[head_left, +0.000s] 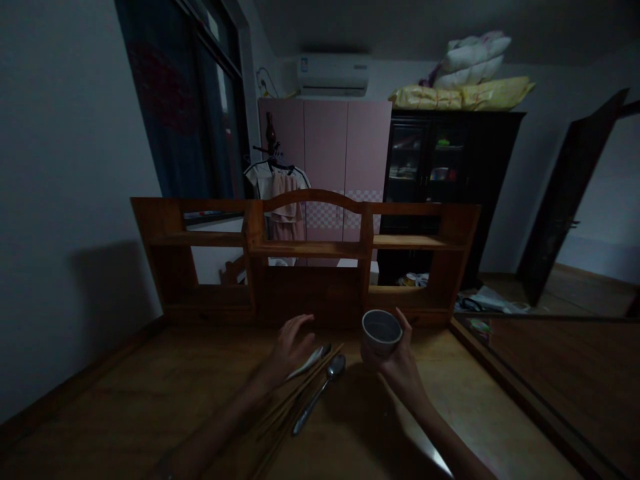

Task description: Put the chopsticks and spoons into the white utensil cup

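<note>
My right hand (397,363) is wrapped round a small white cup (381,331) and holds it just above the wooden desk (165,393), in front of the shelf. My left hand (290,347) hovers with its fingers spread and slightly curled over the utensils on the desk, holding nothing. Just right of its fingers lie a white spoon (309,361), a metal spoon (320,393) and several wooden chopsticks (295,397), all pointing toward the shelf.
A low wooden desk shelf (305,250) with open compartments stands along the desk's far edge. Behind it are a pink wardrobe (345,153), a dark cabinet (440,173) with bedding on top, and an open door (565,200) at right. The room is dim.
</note>
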`<state>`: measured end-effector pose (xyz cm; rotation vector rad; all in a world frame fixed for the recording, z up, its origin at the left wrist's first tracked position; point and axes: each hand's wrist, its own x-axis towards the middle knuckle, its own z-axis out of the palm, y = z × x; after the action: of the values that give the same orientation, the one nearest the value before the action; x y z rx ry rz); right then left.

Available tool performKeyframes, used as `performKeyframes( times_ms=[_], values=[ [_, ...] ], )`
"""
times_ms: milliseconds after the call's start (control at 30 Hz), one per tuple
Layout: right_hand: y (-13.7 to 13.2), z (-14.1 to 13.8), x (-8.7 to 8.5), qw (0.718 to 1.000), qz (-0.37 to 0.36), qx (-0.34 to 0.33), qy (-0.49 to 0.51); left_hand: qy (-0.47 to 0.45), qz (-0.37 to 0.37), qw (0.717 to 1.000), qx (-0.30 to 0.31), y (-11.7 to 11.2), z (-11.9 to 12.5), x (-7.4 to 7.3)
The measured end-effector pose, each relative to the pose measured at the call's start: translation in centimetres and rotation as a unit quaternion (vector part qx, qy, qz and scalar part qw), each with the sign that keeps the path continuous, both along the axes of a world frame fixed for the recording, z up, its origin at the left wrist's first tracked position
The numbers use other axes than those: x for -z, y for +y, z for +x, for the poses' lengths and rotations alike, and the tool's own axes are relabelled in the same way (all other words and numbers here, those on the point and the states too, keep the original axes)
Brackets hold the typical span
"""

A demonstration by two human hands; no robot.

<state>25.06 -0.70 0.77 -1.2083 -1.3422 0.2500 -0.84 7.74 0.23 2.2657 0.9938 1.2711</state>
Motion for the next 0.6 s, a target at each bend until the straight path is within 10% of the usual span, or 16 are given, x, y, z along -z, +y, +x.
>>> performKeyframes(
  times_ms=[233,600],
  values=[
    [1.7,1.8,1.3,1.0,-0.009,0.008,-0.021,-0.052,0.044,0.992,-0.106,2.4,-3.0,3.0],
    [2.8,1.7,3.1,0.997,-0.056,0.035,-0.035,-0.046,0.036,0.992,-0.111,2.2,-4.0,4.0]
  ],
)
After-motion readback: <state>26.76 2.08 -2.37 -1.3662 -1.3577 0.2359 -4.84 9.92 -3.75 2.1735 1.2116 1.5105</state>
